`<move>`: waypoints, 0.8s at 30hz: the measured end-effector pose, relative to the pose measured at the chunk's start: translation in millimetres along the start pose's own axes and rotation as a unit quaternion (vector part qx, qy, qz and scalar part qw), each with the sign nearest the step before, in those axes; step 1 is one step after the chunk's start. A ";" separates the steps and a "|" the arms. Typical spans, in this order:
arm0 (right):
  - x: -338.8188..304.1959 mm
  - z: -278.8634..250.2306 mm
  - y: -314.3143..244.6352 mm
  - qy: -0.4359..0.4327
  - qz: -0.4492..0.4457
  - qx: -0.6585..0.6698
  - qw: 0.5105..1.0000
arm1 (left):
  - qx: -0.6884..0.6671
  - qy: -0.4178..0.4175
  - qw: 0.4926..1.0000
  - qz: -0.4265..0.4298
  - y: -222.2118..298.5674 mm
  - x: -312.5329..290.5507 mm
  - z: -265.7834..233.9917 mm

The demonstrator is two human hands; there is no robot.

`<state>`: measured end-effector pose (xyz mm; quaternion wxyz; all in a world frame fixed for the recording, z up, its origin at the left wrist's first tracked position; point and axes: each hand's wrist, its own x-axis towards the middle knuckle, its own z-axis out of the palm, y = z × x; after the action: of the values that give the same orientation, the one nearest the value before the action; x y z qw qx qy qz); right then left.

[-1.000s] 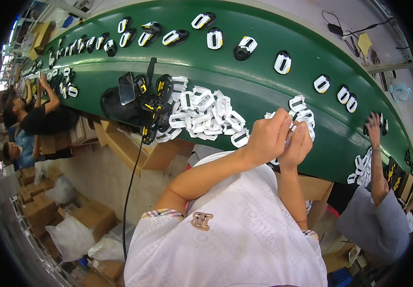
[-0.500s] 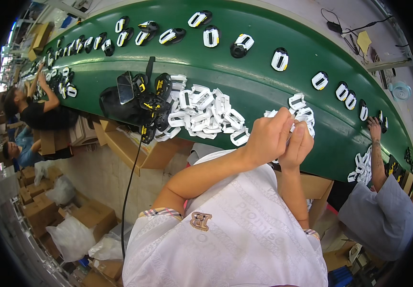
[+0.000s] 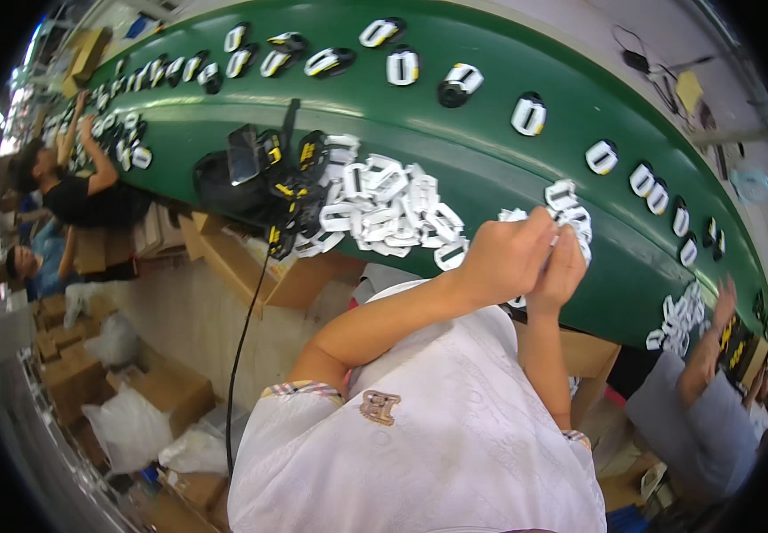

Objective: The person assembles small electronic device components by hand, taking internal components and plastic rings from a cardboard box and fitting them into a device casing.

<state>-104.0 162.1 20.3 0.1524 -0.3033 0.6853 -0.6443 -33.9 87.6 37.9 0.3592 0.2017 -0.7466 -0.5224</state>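
My left hand (image 3: 510,259) and my right hand (image 3: 559,272) meet above the near part of the green belt. Both are closed, fingertips pinched together; whatever lies between them is mostly covered by the fingers, though a bit of white shows there. Just past my fingers lies a small group of white plastic frames (image 3: 562,194), each with a slot. A larger heap of the same white frames (image 3: 393,191) spreads to the left of my left hand. Left of that heap sit several black-and-yellow parts (image 3: 313,158), partly overlapping it.
Rounded black pieces with white tops (image 3: 529,115) stand spaced along the far strip of the green belt (image 3: 455,133). A phone (image 3: 244,155) rests on a black bag at left. Co-workers sit at both sides; cardboard boxes (image 3: 295,275) stand below the belt's near edge.
My hands stay pinched together with little movement. At right, the co-worker's hand has drawn back from the belt, where a black-and-white piece now shows. The whole view has shifted slightly.
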 end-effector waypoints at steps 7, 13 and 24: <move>-10.3 1.7 29.3 0.002 0.245 0.145 0.958 | -0.026 -0.085 0.993 -0.078 -50.6 -20.6 -7.2; -12.2 -26.5 48.3 -0.012 0.235 0.027 0.972 | 0.272 0.066 0.945 -0.168 -143.3 -39.9 -63.7; -4.5 -19.7 63.7 -0.123 0.271 0.036 0.954 | 0.558 0.183 0.785 -0.196 -189.4 -41.8 -216.8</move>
<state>-126.3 179.5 -40.2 0.4157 -0.1773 0.6938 -0.5608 141.7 -92.5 -108.3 0.2039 0.6007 -0.7725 -0.0272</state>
